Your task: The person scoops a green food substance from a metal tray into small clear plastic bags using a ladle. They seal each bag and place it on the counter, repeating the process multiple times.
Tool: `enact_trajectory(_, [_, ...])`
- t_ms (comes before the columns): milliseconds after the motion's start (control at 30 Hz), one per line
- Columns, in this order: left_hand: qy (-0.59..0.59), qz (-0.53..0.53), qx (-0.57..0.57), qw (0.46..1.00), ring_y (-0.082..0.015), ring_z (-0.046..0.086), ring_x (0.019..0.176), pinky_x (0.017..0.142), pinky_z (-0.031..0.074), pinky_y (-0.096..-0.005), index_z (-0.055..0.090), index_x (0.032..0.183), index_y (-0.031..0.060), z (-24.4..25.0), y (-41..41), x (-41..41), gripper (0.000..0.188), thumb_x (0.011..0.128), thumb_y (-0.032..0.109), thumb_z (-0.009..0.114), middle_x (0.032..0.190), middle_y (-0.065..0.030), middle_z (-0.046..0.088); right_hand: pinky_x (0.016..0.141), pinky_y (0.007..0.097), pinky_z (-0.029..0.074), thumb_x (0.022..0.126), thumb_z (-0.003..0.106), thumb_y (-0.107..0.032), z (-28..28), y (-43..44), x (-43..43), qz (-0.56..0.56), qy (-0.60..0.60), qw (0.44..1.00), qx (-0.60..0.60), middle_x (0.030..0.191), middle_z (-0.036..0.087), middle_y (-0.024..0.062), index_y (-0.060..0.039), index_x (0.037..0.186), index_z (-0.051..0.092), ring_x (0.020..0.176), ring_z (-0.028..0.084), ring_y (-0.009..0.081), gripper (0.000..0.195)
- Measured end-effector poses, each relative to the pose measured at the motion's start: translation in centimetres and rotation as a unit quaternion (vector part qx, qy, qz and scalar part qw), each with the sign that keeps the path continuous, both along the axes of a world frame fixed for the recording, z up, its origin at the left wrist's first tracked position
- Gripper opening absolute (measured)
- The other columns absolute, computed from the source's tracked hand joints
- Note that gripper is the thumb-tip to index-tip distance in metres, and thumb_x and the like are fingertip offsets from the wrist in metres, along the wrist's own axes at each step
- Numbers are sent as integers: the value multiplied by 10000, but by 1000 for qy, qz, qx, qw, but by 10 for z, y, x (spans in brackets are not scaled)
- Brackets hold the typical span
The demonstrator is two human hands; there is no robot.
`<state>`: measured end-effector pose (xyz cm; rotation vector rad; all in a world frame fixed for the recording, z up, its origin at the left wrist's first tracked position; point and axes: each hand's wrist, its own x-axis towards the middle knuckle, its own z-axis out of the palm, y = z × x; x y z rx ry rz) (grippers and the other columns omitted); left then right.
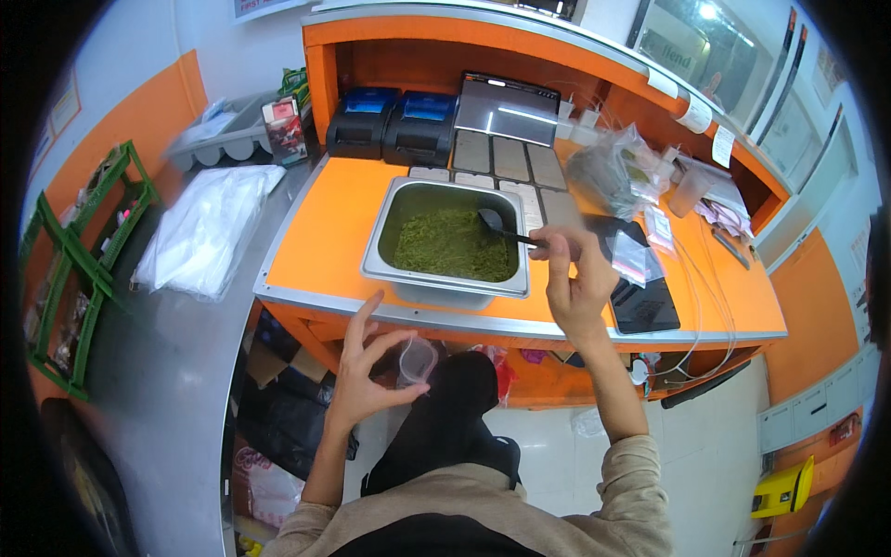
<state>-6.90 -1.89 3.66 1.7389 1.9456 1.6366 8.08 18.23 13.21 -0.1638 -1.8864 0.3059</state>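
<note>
A deep steel food pan [376, 254] stands near the front edge of the orange counter [313, 223]. Chopped green food, perhaps herbs or a sauce, covers its bottom [445, 244]. My right hand [574, 278] grips the handle of a black spoon [511, 235] over the pan's right rim. The spoon's bowl rests at the green food near the far right side. Below the counter edge, my left hand [369, 369] holds a small clear plastic cup [418, 360] between thumb and forefinger. The cup is tilted and looks empty.
Behind the pan lie several phones or flat devices [510, 159], a dark screen [508, 104] and two black printers [418, 129]. To the right are a tablet [644, 299], plastic bags [612, 174] and loose cables [727, 327]. White wrapped packs [209, 230] lie on a steel table [167, 390] at left.
</note>
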Motion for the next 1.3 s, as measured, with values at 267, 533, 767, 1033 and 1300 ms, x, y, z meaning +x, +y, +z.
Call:
enact_trajectory(267, [8, -8, 11, 1000, -346, 337, 1232, 947, 357, -445, 620, 1028, 59, -1, 12, -3, 592, 499, 252, 802, 1358, -208, 285, 523, 211, 479, 859, 506, -41, -23, -10, -7, 53, 56, 994, -76, 776, 646, 93, 16, 875, 552, 631, 646, 138, 75])
enact_trajectory(533, [-1, -9, 3, 1000, -352, 294, 1260, 948, 347, -468, 624, 1031, 78, 1, 11, -3, 596, 497, 273, 805, 1361, -205, 280, 598, 236, 499, 903, 447, -92, -16, -8, -21, 118, -52, 980, -151, 856, 651, 106, 19, 929, 522, 779, 653, 167, 136])
enact_trajectory(767, [-14, -18, -9, 1000, -361, 275, 1269, 941, 355, -469, 627, 995, 72, 1, 12, 1, 529, 525, 238, 804, 1386, -214, 210, 524, 212, 471, 939, 388, -224, -17, 8, -11, 208, -65, 928, -303, 856, 649, 97, -10, 899, 494, 728, 630, 125, 242])
enact_trajectory(1033, [-7, -25, -2, 1000, -360, 264, 1276, 946, 347, -473, 628, 985, 66, 1, 14, 1, 520, 523, 227, 805, 1387, -212, 217, 552, 229, 479, 925, 425, -214, -14, 9, -33, 238, 84, 870, -422, 811, 626, 157, 23, 907, 498, 616, 611, 157, 250])
enact_trajectory(1300, [2, -26, -8, 1000, -353, 295, 1261, 950, 351, -441, 626, 1000, 61, 5, 11, 0, 541, 521, 238, 805, 1371, -213, 257, 541, 249, 503, 892, 441, -133, -16, 14, -33, 228, 133, 834, -484, 773, 618, 179, 16, 851, 507, 579, 612, 185, 168])
